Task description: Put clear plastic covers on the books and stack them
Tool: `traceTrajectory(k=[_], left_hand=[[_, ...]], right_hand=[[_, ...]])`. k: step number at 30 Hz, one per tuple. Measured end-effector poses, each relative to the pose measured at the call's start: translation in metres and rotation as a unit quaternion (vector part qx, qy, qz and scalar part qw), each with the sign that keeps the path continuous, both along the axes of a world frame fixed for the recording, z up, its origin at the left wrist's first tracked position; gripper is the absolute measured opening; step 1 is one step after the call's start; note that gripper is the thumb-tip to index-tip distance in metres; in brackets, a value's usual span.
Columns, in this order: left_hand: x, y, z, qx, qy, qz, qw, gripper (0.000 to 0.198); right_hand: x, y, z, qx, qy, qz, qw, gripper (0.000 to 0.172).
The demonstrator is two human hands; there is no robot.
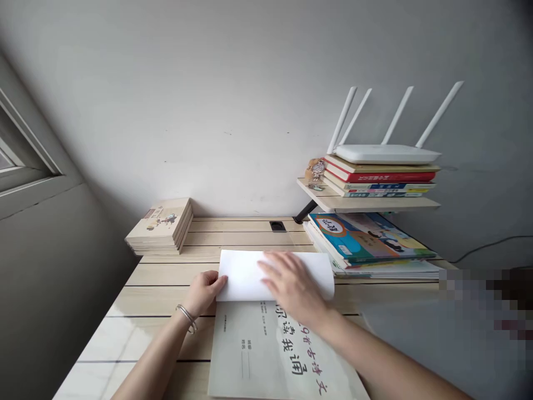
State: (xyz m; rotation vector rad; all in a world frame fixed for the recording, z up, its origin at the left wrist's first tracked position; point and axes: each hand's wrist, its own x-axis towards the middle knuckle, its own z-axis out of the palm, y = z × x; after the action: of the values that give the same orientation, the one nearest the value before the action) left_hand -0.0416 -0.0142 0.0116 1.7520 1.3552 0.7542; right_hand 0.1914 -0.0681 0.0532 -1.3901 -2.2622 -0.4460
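Note:
A white sheet of paper (241, 278) lies across the upper part of a grey-green booklet (237, 366); its right end looks curved, as if doubled over. The booklet has Chinese lettering on its cover and is turned sideways to me. My left hand (204, 290), with silver bangles on the wrist, pinches the paper's left edge between thumb and fingers. Spread flat over the middle of the paper is my right hand (291, 283), slightly blurred, its fingers apart. It hides part of the sheet and some of the booklet's lettering.
A stack of books (162, 225) stands at the desk's back left. Behind to the right, a raised shelf (366, 205) bears books and a white router (387, 154). Textbooks (375, 239) are piled beneath it. A black socket (277, 226) is set in the slatted desk (166, 275).

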Motion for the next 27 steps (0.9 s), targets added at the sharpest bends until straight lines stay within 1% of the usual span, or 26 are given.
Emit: traceTrajectory(k=[2, 4, 7, 9, 10, 14, 18, 22, 27], left_hand=[[0.000, 0.002, -0.003, -0.012, 0.002, 0.017, 1.000, 0.040], [-0.001, 0.005, -0.003, -0.015, -0.006, 0.048, 0.999, 0.032], [-0.002, 0.019, -0.001, -0.030, -0.072, 0.140, 0.987, 0.018], [-0.001, 0.034, 0.002, -0.055, -0.111, 0.190, 0.974, 0.017], [0.000, 0.043, 0.004, -0.072, -0.118, 0.201, 0.970, 0.017], [0.013, 0.078, 0.011, -0.141, -0.132, 0.201, 0.960, 0.014], [0.028, 0.100, 0.014, -0.183, -0.128, 0.195, 0.955, 0.017], [0.038, 0.105, 0.011, -0.182, -0.128, 0.168, 0.960, 0.013], [0.046, 0.095, 0.011, -0.141, -0.160, 0.139, 0.967, 0.010]], right_hand=[[-0.025, -0.003, -0.009, -0.035, -0.028, 0.068, 0.997, 0.043], [-0.042, -0.002, -0.019, -0.076, -0.039, 0.090, 0.992, 0.053], [-0.052, 0.006, -0.032, -0.138, -0.025, 0.070, 0.988, 0.059], [-0.053, 0.011, -0.039, -0.172, -0.010, 0.050, 0.984, 0.059], [-0.053, 0.012, -0.041, -0.185, -0.003, 0.040, 0.982, 0.059], [-0.053, 0.012, -0.047, -0.208, 0.018, 0.021, 0.978, 0.059], [-0.055, 0.010, -0.050, -0.208, 0.032, 0.022, 0.977, 0.059], [-0.054, 0.011, -0.052, -0.180, 0.033, 0.020, 0.983, 0.058], [-0.054, 0.010, -0.054, -0.133, 0.025, 0.008, 0.991, 0.056]])
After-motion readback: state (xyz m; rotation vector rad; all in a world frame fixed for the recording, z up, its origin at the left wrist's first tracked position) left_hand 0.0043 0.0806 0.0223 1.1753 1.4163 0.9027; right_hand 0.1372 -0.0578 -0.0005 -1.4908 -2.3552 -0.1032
